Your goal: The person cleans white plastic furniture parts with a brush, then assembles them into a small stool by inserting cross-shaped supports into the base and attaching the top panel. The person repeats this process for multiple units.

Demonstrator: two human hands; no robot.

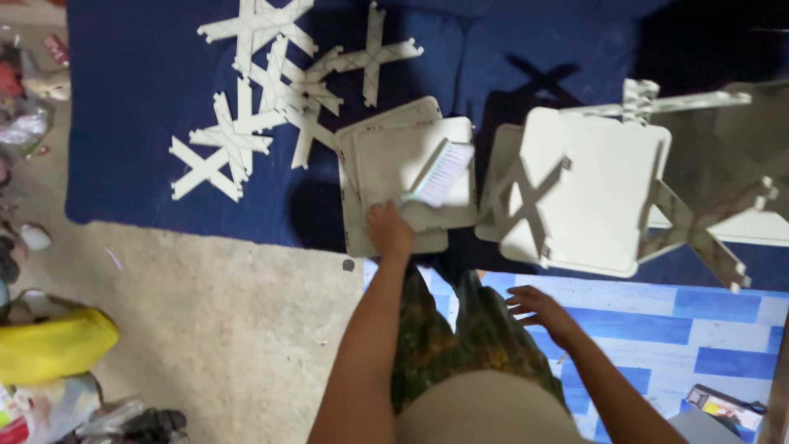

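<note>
The left hand (389, 230) is closed around the handle of a small brush (438, 174), and the white bristles rest on the top panel of a stack of flat pale panels (370, 164) that lies on the dark blue cloth (131, 123). The left arm is stretched forward, almost straight. The right hand (538, 311) holds nothing; its fingers are spread open and it hovers low above the blue patterned mat (682, 329), apart from the left hand. To the right, one pale piece of furniture (592, 189) with crossed legs already looks assembled and lies on its side. Several X-shaped pieces (263, 99) are loose on the cloth, so I judge much work is left.
</note>
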